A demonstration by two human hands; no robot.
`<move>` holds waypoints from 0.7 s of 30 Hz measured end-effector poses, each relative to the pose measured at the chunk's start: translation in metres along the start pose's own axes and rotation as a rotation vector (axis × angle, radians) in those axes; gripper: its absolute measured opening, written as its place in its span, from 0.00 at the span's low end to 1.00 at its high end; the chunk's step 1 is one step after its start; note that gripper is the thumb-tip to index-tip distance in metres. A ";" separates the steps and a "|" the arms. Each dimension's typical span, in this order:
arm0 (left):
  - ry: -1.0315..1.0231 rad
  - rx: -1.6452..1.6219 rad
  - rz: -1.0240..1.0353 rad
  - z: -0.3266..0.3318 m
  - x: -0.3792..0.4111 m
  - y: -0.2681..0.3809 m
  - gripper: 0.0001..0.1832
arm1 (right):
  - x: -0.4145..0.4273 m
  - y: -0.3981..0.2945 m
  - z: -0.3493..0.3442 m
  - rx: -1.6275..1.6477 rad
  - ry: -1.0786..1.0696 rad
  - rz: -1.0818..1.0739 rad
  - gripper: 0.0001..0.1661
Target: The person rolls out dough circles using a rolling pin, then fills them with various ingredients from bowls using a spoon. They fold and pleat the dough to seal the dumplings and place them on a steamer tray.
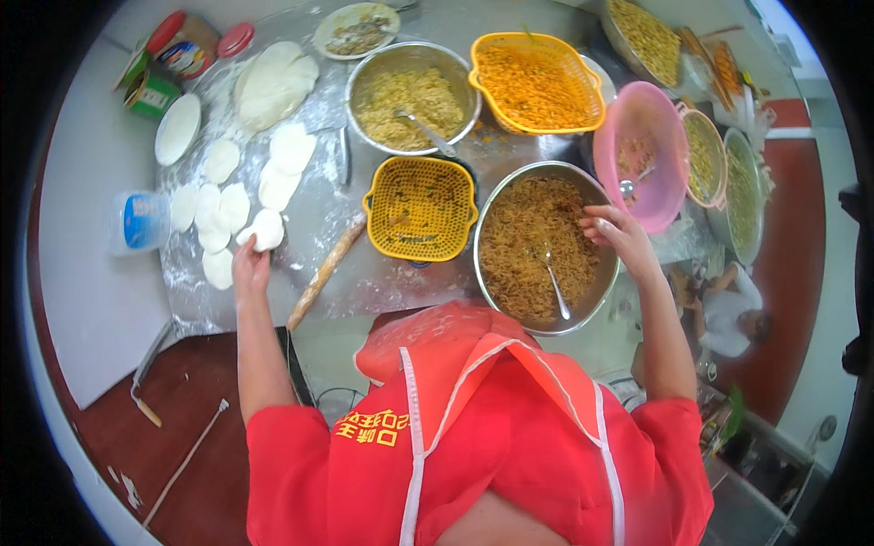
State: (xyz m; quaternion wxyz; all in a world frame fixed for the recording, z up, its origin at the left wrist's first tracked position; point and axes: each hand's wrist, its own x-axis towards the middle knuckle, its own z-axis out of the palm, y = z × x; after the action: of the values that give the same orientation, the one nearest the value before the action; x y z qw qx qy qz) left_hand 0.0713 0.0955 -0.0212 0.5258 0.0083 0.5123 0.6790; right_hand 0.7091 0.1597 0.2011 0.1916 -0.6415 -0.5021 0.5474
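Observation:
My left hand (252,268) pinches the lower edge of a round white dough wrapper (265,229) at the left of the metal table. Around it lie several more flat dough rounds (234,207), some overlapping. My right hand (612,231) is over the right rim of a large steel bowl (519,225) of brown shredded filling, its fingers partly curled and apart, with nothing seen in them. A metal spoon (558,290) rests in that filling. A wooden rolling pin (326,273) lies slanted between the dough rounds and a yellow plastic basket (420,208).
Behind stand a steel bowl of yellowish filling (410,95), an orange-filled yellow basket (536,85) and a large dough lump (273,82). A pink basin (666,164) adjoins my right hand. A plastic container (141,222) is at the left edge. A person (730,317) is farther off, right.

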 end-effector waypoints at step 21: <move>-0.914 -0.716 -0.429 0.267 -0.083 0.017 0.19 | 0.011 0.030 -0.024 -0.963 0.224 -0.020 0.14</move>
State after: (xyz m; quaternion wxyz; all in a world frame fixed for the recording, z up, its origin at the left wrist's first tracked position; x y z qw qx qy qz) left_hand 0.2433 0.2200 0.1620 0.7870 0.0181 -0.0340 0.6158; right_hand 0.7429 0.1638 0.1799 -0.0685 -0.7072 -0.6806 0.1788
